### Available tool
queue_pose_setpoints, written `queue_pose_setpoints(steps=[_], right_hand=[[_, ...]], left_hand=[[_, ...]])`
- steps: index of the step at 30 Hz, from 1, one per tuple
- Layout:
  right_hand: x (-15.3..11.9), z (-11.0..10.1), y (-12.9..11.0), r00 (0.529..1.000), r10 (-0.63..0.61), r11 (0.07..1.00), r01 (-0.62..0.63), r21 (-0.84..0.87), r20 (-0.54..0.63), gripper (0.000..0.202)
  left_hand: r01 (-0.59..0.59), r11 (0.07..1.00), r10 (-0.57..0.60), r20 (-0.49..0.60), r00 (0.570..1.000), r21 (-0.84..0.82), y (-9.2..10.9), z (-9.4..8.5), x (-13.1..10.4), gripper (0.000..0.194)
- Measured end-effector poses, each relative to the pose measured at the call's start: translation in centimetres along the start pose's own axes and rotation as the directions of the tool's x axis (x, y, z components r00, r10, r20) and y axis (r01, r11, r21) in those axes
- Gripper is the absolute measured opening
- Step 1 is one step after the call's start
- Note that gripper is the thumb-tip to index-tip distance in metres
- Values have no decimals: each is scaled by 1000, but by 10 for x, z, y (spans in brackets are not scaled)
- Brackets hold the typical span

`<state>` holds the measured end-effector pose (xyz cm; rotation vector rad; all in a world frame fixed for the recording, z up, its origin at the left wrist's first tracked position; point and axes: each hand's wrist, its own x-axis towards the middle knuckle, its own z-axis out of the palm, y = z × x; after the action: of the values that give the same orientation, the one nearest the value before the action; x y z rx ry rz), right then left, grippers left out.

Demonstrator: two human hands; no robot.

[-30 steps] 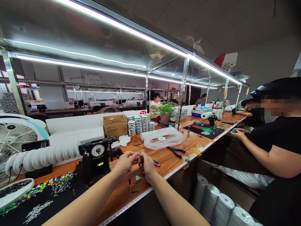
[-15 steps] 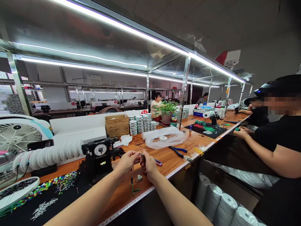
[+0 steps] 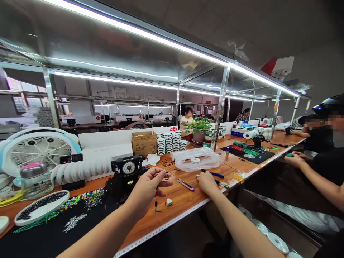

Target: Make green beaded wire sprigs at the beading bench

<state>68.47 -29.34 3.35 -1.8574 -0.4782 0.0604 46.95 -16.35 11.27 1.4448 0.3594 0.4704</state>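
Observation:
My left hand [image 3: 153, 182] is raised above the wooden table, thumb and forefinger pinched together and the other fingers loosely curled. A thin strand shows at its fingertips, too fine to name. Further right, my right hand [image 3: 207, 183] is closed low over the table beside the blue-handled pliers [image 3: 216, 175], covering part of them. Something small and yellowish peeks out at its fingers; I cannot make out what it is. Between the hands lie thread snips [image 3: 186, 184] with pink and blue handles. Nearer me are a small pale lump [image 3: 169, 202] and a green-and-black piece [image 3: 156, 208].
A black winder with a dial [image 3: 128, 167] carries a row of white spools [image 3: 83, 169]. Colourful beads [image 3: 94, 199] lie on a black mat at left. Behind are a plastic bag [image 3: 185, 163], a cardboard box [image 3: 144, 143] and stacked spools [image 3: 168, 142]. A co-worker sits at right.
My hands were together over the table and have separated. The right hand has moved right to the pliers, uncovering the snips. The view has turned slightly left.

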Motion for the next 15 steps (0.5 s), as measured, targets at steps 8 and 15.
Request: queue_pose_setpoints(steps=[8,15], right_hand=[[-102,40,-50,800,-328,878,62,474,503,45],[-164,55,-45,646,-242,732,-368,573,724,32]], left_hand=[[-251,936,258,2,966,246,14,-7,-44,26],[11,997,-4,-104,995,71,-13,-51,-81,26]])
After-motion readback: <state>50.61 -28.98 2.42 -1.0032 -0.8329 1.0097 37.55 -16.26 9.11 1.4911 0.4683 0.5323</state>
